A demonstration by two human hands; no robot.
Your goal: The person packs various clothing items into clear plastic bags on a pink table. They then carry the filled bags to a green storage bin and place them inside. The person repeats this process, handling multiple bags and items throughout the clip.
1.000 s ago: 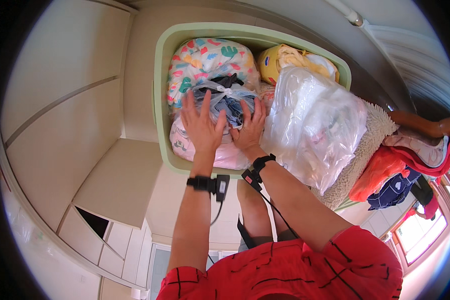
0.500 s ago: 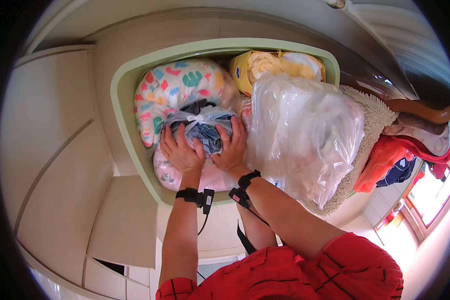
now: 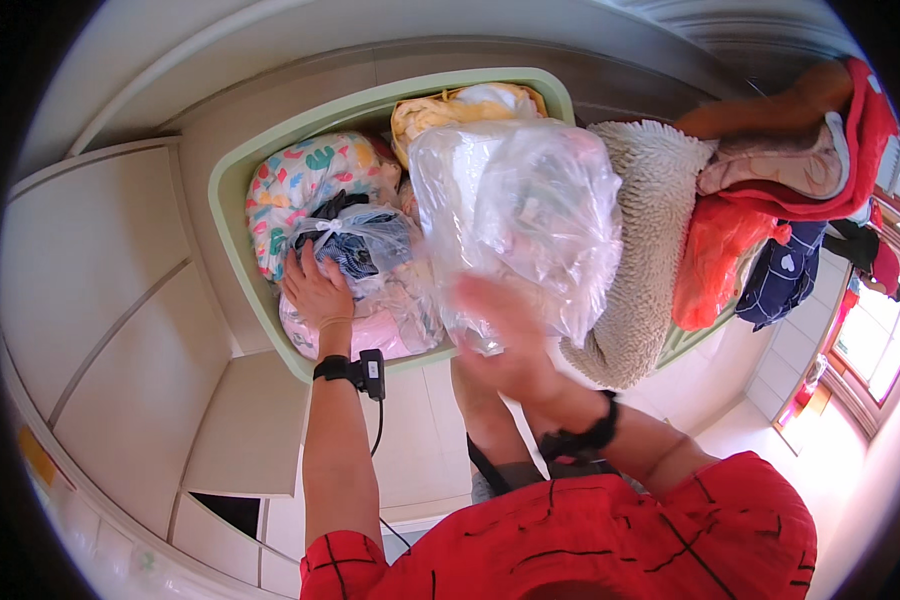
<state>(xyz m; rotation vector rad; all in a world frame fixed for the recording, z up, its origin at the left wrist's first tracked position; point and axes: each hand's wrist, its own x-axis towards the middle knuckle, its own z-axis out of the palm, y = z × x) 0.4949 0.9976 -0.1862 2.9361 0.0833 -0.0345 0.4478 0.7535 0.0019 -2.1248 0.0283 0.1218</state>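
Note:
A tied clear plastic bag of dark clothes (image 3: pixel 360 243) lies in the left part of a pale green storage bin (image 3: pixel 228 240). My left hand (image 3: pixel 317 288) rests on that bag's near left side, fingers spread. Behind it is a bundle with a colourful print (image 3: pixel 315 160); beneath its near side, a pink bundle (image 3: pixel 385 330) in clear plastic. My right hand (image 3: pixel 500 335) is smeared by motion, in front of a large clear plastic bag (image 3: pixel 530 220) with pale contents; whether it touches that bag I cannot tell.
Yellow fabric (image 3: pixel 470 105) sits at the bin's far side. To the right lie a shaggy beige mat (image 3: pixel 645 230), an orange plastic bag (image 3: pixel 715 260) and dark blue cloth (image 3: pixel 785 275). White cabinet panels (image 3: pixel 100 280) stand on the left, a window (image 3: pixel 870 345) at far right.
My right hand has left the bag of dark clothes and moved right and nearer to me. The left hand stays on the bag. The view has shifted, showing more of the right side.

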